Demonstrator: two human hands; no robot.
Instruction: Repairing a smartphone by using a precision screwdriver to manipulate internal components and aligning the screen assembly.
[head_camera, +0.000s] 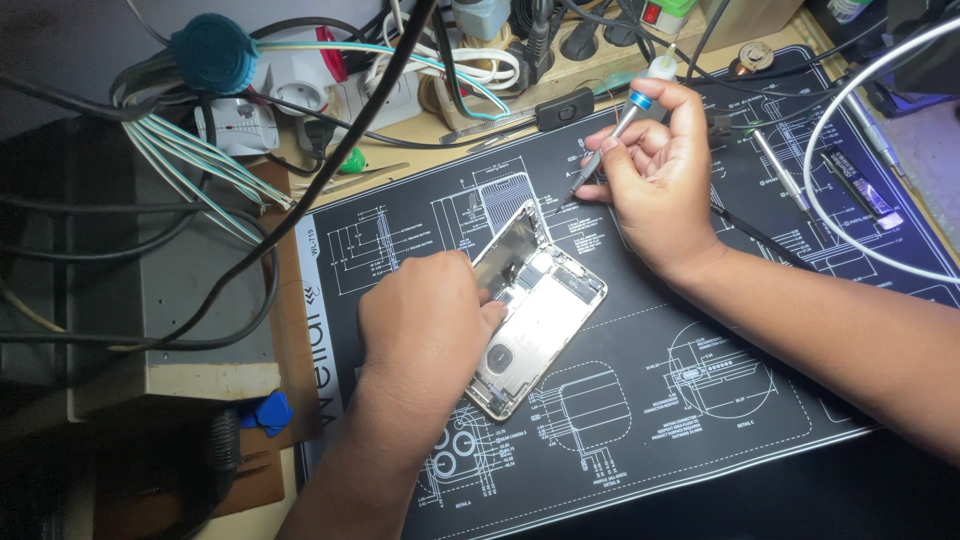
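An opened smartphone (545, 310) lies on a black repair mat (650, 400) with white diagrams. Its screen panel (508, 245) is lifted up at an angle along the left side. My left hand (425, 330) rests on the phone's left edge, fingers on the opened body and screen. My right hand (655, 165) is above and to the right of the phone, gripping a slim screwdriver (618, 125) with a blue band; its tip points down at the mat just past the phone's top corner.
Tweezers and metal tools (780, 175) lie on the mat at the right. A white cable loop (830, 190) arcs over the right side. Tangled cables and a power strip (330, 90) crowd the back. Blue picks (268, 412) sit left of the mat.
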